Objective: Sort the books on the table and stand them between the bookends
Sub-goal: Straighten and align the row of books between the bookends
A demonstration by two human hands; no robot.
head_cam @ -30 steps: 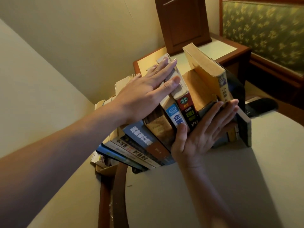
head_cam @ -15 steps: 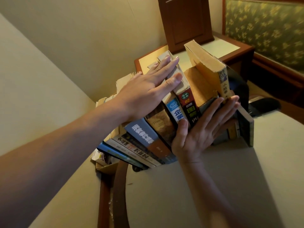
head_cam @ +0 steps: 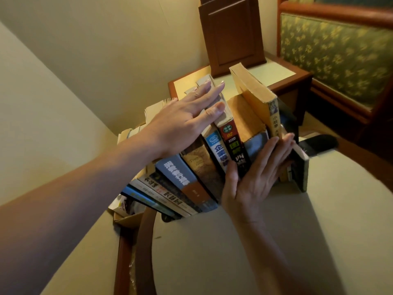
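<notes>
Hardly anything has shifted since the earlier frames: both hands keep their places on the row of books (head_cam: pixel 176 173), which stands at the centre of the frame on the pale table (head_cam: pixel 276 241), spines toward the viewer, fanned and leaning toward the left of the frame; left hand (head_cam: pixel 180 124), fingers straight and together, lies flat across the top edges of the leaning volumes; right hand (head_cam: pixel 255 179), palm spread and fingers straight, presses against the spines at the right part of the row, thumb lying across a dark spine; tall yellowed book (head_cam: pixel 253 92) rises above the others, tilted, just above the right fingertips; dark slab (head_cam: pixel 299 169) stands at the right end of the row, whether bookend or book cannot be told; upper centre, a brown wooden panel (head_cam: pixel 231 33) stands on a side table (head_cam: pixel 282 71); upper right, a green patterned backrest (head_cam: pixel 336 56).
</notes>
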